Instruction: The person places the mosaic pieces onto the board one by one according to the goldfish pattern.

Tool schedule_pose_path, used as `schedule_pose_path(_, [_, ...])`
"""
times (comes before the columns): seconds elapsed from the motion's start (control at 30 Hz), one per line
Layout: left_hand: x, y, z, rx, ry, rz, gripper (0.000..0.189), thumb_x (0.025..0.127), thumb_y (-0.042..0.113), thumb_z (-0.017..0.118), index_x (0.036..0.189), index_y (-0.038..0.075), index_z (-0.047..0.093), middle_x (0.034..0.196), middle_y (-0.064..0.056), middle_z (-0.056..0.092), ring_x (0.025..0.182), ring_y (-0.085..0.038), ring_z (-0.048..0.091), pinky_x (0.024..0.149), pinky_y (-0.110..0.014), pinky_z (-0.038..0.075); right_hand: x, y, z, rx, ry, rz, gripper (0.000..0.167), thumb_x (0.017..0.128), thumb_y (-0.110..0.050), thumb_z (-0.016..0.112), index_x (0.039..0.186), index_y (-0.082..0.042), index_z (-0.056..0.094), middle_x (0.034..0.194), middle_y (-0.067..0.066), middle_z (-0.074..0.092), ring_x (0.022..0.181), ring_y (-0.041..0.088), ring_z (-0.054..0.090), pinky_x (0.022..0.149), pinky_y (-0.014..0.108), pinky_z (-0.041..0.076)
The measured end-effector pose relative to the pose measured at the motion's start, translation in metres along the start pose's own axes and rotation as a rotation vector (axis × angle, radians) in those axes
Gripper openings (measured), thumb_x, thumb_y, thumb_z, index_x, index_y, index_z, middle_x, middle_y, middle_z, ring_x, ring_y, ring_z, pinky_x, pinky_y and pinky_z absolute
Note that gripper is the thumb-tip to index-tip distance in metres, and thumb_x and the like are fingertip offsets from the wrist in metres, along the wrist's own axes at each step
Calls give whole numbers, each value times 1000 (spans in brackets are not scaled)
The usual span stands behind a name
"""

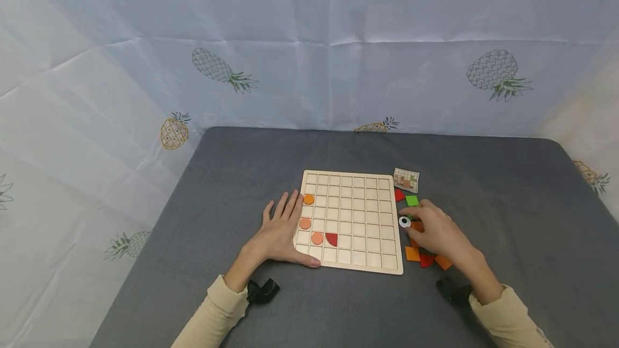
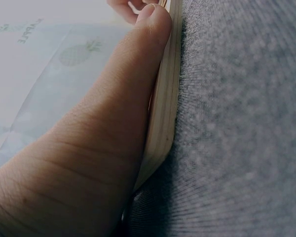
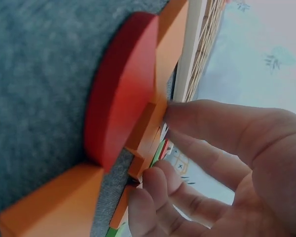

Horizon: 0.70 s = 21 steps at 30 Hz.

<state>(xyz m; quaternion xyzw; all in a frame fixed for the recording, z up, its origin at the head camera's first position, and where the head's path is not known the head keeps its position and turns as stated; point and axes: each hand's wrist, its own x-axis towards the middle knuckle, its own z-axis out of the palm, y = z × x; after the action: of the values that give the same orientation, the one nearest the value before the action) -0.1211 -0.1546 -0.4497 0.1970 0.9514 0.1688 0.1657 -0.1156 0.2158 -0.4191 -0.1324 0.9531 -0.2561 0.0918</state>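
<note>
A square wooden grid board (image 1: 358,219) lies on the grey table. My left hand (image 1: 280,235) rests at its left side with fingers spread and straight, the thumb along the front edge. In the left wrist view that thumb (image 2: 153,29) presses on the board's rim (image 2: 163,118). Beyond the board's right edge my right hand (image 1: 437,232) pinches a white disc with a dark centre (image 1: 404,222) between thumb and index finger. Beneath and beside this hand lie orange pieces (image 1: 412,254) and a red quarter-round piece (image 3: 126,84).
On the board sit orange discs (image 1: 308,199) and a red quarter-round (image 1: 331,239). A small pattern card (image 1: 407,180) lies off its far right corner, with a red piece (image 1: 399,195) and a green square (image 1: 412,201) in front. A pineapple-print cloth (image 1: 329,85) hangs behind the table.
</note>
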Motion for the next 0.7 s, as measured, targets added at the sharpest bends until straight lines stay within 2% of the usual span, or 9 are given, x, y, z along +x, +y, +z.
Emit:
schedule_pose_path(0.1, [0,0,0,2,-3,-1,157,70,78,88,175,5,-2,184,-18,-5,172,-44,-3,131,-75,5,1,0,0,-19,13,23,36,94,-10,82,126,6,76,105,19,64,82,22,55,64,34,47])
schedule_pose_path(0.33, [0,0,-1,6,-7,-6,157,70,78,88,175,5,-2,184,-18,-5,172,-44,-3,131,-75,5,0,1,0,-8,11,28,34,94,-7,80,126,6,77,99,16,61,75,20,48,58,31,40])
schedule_pose_path(0.5, [1,0,0,12,-11,-11,157,70,79,87,175,6,-3,184,-17,-7,172,-43,-5,131,-74,3,2,1,0,-17,22,27,39,93,-13,85,125,8,76,100,17,62,79,21,51,62,32,44])
schedule_pose_path(0.7, [1,0,1,9,-4,-13,157,69,78,88,175,7,-2,185,-17,-6,172,-43,-4,131,-74,3,4,-1,3,-14,44,37,31,93,-14,86,115,7,80,99,18,64,81,23,54,66,33,47])
